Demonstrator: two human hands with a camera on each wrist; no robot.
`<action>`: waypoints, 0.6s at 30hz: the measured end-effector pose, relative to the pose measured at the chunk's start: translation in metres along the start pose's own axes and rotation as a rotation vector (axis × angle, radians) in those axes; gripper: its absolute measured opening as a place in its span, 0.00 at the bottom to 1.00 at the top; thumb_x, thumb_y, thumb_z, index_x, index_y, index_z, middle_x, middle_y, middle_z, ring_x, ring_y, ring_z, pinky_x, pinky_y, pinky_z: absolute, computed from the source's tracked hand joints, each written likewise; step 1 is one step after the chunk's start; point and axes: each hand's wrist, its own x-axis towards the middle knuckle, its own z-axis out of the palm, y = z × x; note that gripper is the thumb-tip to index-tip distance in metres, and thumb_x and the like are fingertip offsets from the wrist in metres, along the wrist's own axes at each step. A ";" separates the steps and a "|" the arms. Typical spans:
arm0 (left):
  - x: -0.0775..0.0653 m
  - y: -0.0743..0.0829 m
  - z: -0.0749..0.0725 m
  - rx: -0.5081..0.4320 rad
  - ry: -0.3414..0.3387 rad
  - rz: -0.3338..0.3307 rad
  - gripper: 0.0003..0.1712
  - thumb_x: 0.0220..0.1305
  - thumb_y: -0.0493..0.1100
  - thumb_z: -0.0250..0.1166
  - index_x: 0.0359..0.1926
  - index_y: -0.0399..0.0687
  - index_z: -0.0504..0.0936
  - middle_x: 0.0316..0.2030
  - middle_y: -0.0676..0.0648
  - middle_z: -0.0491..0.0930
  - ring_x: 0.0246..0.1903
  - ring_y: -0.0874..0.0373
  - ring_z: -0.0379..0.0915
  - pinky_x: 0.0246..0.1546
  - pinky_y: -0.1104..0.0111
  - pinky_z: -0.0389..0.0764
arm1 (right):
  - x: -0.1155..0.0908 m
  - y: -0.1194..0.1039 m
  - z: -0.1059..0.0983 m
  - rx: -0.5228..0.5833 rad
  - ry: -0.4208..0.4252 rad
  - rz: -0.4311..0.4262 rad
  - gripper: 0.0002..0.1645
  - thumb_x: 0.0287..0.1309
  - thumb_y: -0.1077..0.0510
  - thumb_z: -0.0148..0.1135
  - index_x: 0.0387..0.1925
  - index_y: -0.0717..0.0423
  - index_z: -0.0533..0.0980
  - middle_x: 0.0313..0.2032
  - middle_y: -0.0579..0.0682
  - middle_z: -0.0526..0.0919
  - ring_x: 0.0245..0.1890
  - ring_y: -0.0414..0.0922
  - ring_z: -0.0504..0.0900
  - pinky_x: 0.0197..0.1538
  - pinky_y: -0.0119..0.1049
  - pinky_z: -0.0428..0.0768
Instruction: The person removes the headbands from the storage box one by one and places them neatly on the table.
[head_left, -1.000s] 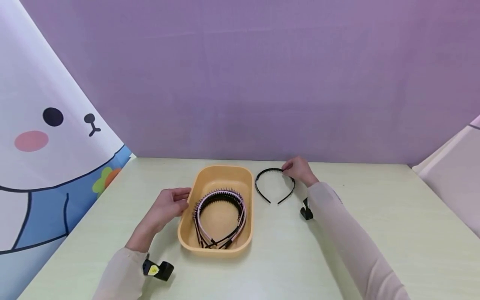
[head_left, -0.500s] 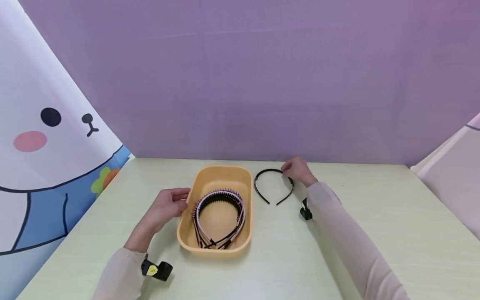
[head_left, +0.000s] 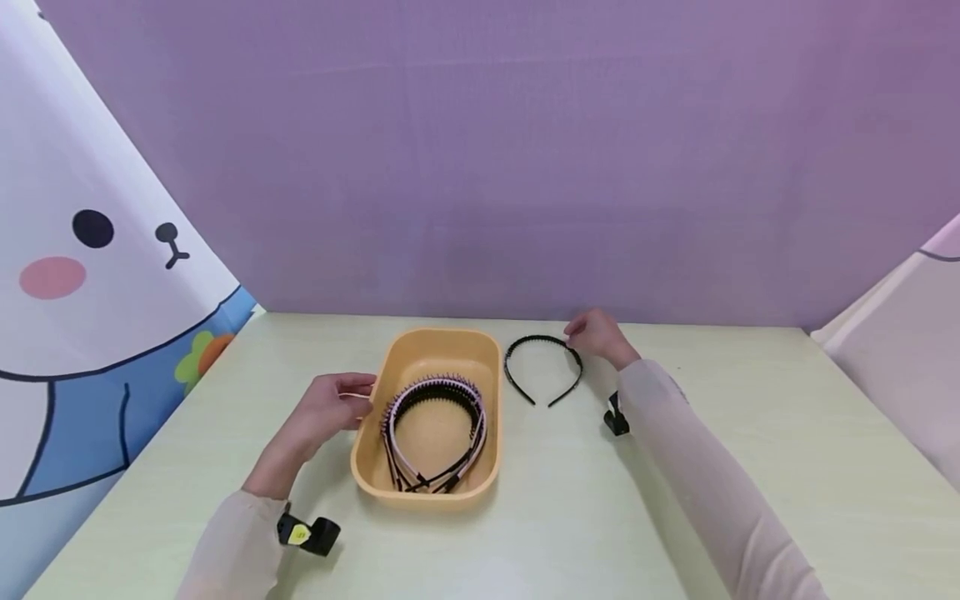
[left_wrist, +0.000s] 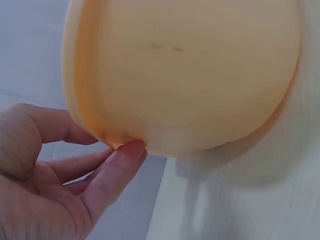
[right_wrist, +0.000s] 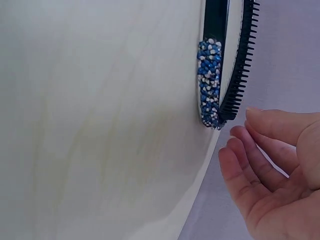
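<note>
A yellow-orange plastic tray (head_left: 491, 417) sits in the middle of the table in the head view, several headbands (head_left: 435, 383) nested inside, pale purple and black ones among them. My left hand (head_left: 330, 408) pinches its left rim, the thumb (left_wrist: 125, 155) showing against the edge in the left wrist view. To the right of the tray lies a black headband (head_left: 517, 343) with its ends toward me. Blue and white beads (right_wrist: 210, 80) and a row of comb teeth show on it. My right hand (head_left: 600, 335) is at its upper right, fingertips close beside the band with a small gap.
Behind the pale wooden table (head_left: 570, 517) rises a purple backdrop (head_left: 525, 167). A printed white and blue cartoon cloth (head_left: 112, 333) hangs at the left, and a pale cloth (head_left: 915, 333) at the right. Black cameras (head_left: 318, 535) sit on both wrists.
The whole view shifts slightly, with tray, headband and hands keeping nearly the same places relative to each other. Nothing is picked up or let go.
</note>
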 end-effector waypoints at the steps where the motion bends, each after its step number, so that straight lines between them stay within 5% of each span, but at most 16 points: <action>1: 0.001 0.000 0.000 0.005 0.001 -0.005 0.28 0.55 0.30 0.56 0.60 0.26 0.69 0.49 0.32 0.76 0.41 0.53 0.79 0.36 0.65 0.83 | 0.000 0.001 -0.001 0.003 0.001 -0.006 0.13 0.49 0.60 0.65 0.38 0.61 0.83 0.40 0.56 0.85 0.42 0.52 0.81 0.43 0.40 0.79; 10: 0.007 -0.002 -0.003 0.019 -0.007 -0.041 0.23 0.61 0.33 0.58 0.56 0.25 0.70 0.42 0.36 0.77 0.33 0.59 0.77 0.35 0.65 0.83 | -0.016 -0.016 -0.007 0.007 0.009 0.024 0.17 0.55 0.64 0.60 0.46 0.68 0.79 0.44 0.63 0.83 0.45 0.55 0.80 0.46 0.41 0.79; 18: 0.008 -0.007 -0.003 -0.005 -0.021 -0.036 0.23 0.62 0.33 0.58 0.56 0.24 0.70 0.40 0.38 0.77 0.33 0.60 0.76 0.35 0.66 0.82 | -0.020 -0.020 -0.003 0.043 0.022 -0.033 0.16 0.55 0.65 0.61 0.45 0.70 0.79 0.40 0.62 0.83 0.41 0.54 0.81 0.42 0.39 0.78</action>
